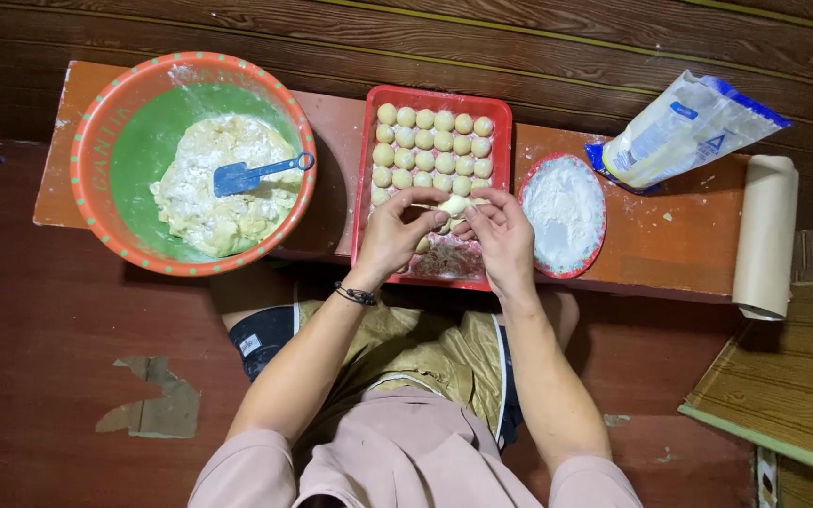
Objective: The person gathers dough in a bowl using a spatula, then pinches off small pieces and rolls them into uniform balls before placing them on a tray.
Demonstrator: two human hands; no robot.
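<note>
left hand (395, 231) + right hand (501, 235): pinched closed on soft dough piece (454, 204) | red rectangular tray (366, 169): smooth round balls (433, 141)

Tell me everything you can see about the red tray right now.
The red tray is rectangular, looks like plastic, and lies flat on the orange bench between the big bowl and the flour plate. Rows of small pale dough balls fill its far half; the near part is floury and mostly bare. The left hand and right hand pinch a dough piece over its middle, hiding part of it.
</note>
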